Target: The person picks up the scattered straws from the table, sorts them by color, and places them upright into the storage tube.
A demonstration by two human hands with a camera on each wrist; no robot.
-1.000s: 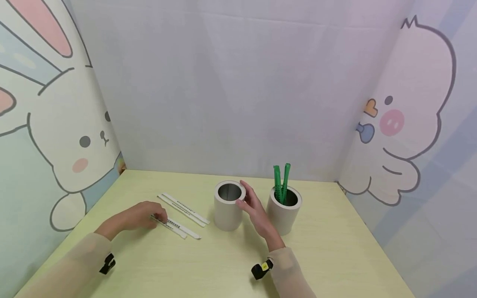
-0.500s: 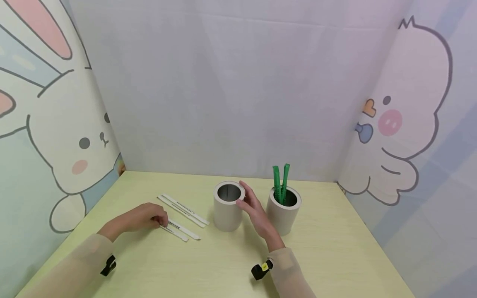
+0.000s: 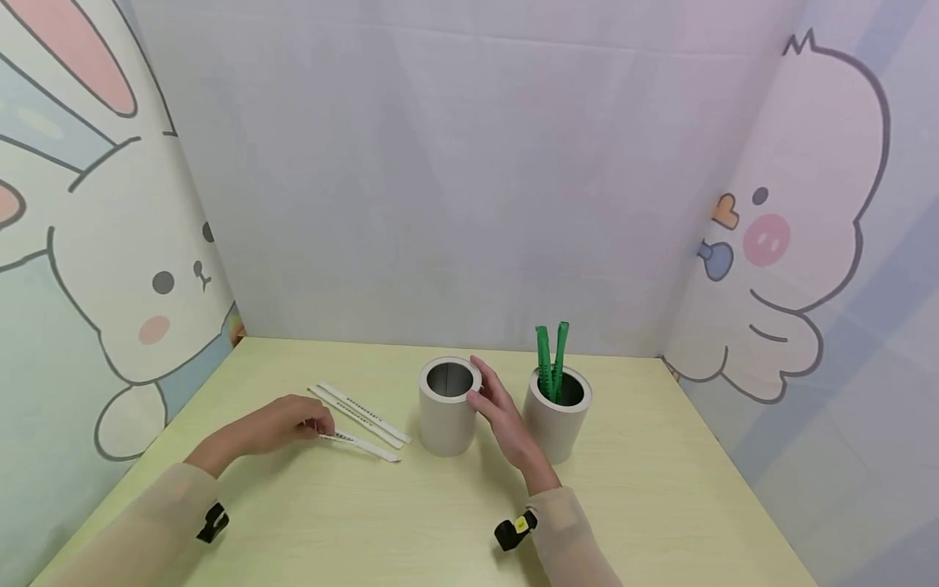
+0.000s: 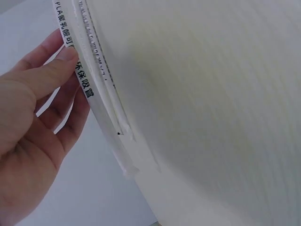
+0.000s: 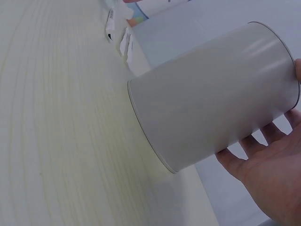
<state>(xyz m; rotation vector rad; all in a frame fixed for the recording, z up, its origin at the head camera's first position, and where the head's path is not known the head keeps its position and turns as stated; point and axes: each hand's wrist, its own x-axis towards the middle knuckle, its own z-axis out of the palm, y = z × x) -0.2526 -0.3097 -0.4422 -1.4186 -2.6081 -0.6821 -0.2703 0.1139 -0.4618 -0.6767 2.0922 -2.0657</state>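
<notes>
My left hand pinches a white paper-wrapped straw near its rear end, its other end pointing right toward the front. In the left wrist view, thumb and fingers hold this straw by its printed wrapper; I cannot tell whether a second one lies behind it. Two more wrapped straws lie side by side on the table just beyond. My right hand holds an upright white cylindrical canister from its right side, thumb near the rim. No contents show in its visible dark interior.
To the right, close behind my right hand, stands a second white canister with two green-wrapped straws upright in it. The pale wood-grain table ends at a grey-white curtain, with cartoon-printed side walls.
The two front straws lay separately under my left hand; now one shows there, its right end shifted slightly up and right. My right hand keeps holding the canister.
</notes>
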